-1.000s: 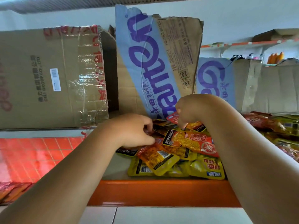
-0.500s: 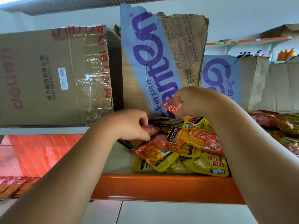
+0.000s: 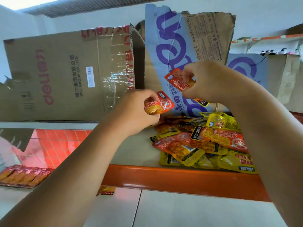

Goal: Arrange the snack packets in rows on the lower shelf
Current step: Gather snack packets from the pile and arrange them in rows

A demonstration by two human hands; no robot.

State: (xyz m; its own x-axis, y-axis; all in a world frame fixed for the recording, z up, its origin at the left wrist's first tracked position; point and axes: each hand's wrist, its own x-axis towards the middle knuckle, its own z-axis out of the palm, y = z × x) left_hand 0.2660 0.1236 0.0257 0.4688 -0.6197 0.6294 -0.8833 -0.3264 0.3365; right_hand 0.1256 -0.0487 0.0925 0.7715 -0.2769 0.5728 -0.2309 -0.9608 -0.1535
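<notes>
A loose pile of red, orange and yellow snack packets [image 3: 201, 145] lies on the upper shelf board with the orange front edge [image 3: 180, 179]. My left hand [image 3: 136, 112] grips a red-orange packet [image 3: 161, 104] lifted above the pile's left side. My right hand [image 3: 208, 82] pinches another red packet [image 3: 177, 80] higher up, with a yellow-black packet [image 3: 202, 102] showing under its palm. A row of red packets [image 3: 24, 176] lies on the lower shelf at bottom left. One more packet [image 3: 106, 190] peeks out under the orange edge.
A brown Deli carton [image 3: 65, 76] stands at the back left and a torn blue-and-brown water carton [image 3: 185, 51] behind the pile. More packets [image 3: 296, 115] lie at the right edge. Red floor tiles [image 3: 57, 145] show at left.
Both hands have risen from the pile, each with a red packet. The camera has moved closer to the shelf, and the lower shelf's packet row shows more at bottom left.
</notes>
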